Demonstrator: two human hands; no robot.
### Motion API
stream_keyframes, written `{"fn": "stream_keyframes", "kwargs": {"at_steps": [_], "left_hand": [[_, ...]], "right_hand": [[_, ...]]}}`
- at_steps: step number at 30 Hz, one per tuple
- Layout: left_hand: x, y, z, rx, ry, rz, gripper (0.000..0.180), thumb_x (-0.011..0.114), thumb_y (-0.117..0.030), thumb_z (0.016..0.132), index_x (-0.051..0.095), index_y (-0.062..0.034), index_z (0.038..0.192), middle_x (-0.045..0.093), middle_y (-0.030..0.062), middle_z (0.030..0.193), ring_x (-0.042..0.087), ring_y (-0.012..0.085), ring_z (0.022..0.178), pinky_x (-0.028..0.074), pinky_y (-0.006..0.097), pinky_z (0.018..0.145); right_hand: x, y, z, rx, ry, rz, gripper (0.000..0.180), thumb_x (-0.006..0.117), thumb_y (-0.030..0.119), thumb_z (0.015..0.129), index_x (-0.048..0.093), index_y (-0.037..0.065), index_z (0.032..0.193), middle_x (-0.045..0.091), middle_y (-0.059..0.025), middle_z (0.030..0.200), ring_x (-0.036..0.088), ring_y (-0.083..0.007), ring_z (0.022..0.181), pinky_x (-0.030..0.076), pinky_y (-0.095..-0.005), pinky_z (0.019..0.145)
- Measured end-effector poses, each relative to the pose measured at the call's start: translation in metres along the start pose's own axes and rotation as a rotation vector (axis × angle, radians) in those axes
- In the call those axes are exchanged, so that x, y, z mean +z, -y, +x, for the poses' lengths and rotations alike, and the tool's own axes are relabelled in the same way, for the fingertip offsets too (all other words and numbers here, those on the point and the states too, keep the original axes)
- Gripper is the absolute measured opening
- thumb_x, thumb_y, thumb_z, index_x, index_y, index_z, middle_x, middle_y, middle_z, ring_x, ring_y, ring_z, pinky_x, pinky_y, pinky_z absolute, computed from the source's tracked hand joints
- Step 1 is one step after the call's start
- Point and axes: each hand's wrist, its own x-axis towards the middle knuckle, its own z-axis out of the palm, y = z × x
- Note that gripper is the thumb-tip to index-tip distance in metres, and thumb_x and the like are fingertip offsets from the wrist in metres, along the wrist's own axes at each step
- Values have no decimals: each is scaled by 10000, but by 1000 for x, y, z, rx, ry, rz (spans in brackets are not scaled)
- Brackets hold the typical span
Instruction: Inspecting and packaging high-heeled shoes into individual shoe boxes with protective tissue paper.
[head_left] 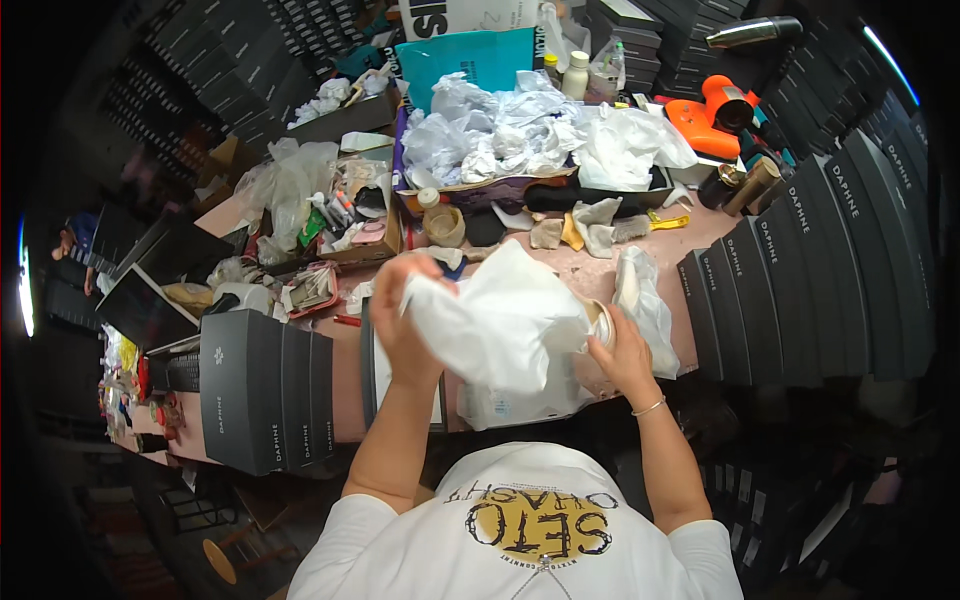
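A sheet of thin white wrapping paper (490,315) spreads between my hands above the pink table. My left hand (400,305) is closed on its left end, fingers partly blurred. At the other end, my right hand (628,352) grips a pale beige item (597,318) with a rounded edge, mostly hidden by the paper; its kind cannot be made out. Beneath lies a translucent white plastic bag (525,402). Beside my left forearm is a dark-edged box (378,370) with a pale inside. Another white-wrapped bundle (645,305) rests just beyond my right hand.
Dark grey shoeboxes stand in rows at left (245,390) and right (790,280). A carton (490,187) of crumpled white paper sits behind, near an orange heat gun (712,118), a yellow-handled brush (650,224) and a glue jar (443,224). Another person (78,240) is at far left.
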Motion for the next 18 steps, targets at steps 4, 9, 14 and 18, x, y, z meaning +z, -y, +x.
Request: {"fn": "stream_keyframes", "kwargs": {"at_steps": [4,9,14,18], "left_hand": [[-7,0,-39,401,467,761,213,524,-190,917,543,-30,778,540,100,737,577,216,629,469,297,546],[-86,125,-95,-446,1071,1313,302,537,-282,896,642,-3,941,603,183,841,617,326,755,495,355,707],[-61,77,-35,-998,533,372,482,475,-394,938,510,-27,1248,600,170,1104,627,239,948,492,339,886],[-64,74,-83,-1668,525,-302,649,321,-557,949,427,-17,1293,575,189,1106,641,250,902,566,322,690]], "right_hand": [[-23,-41,14,35,-140,-61,590,659,299,751,462,2,1221,581,-258,1046,576,-420,960,460,-462,823],[-74,-28,13,-50,-4,2,551,669,282,730,492,-7,1165,599,-264,1028,583,-420,949,467,-443,819],[-78,36,10,-333,538,-30,475,629,327,670,569,51,1053,635,-182,926,621,-362,830,493,-418,726],[-33,75,22,-715,596,-160,363,665,304,660,601,61,923,615,-112,835,613,-303,779,463,-399,683]]}}
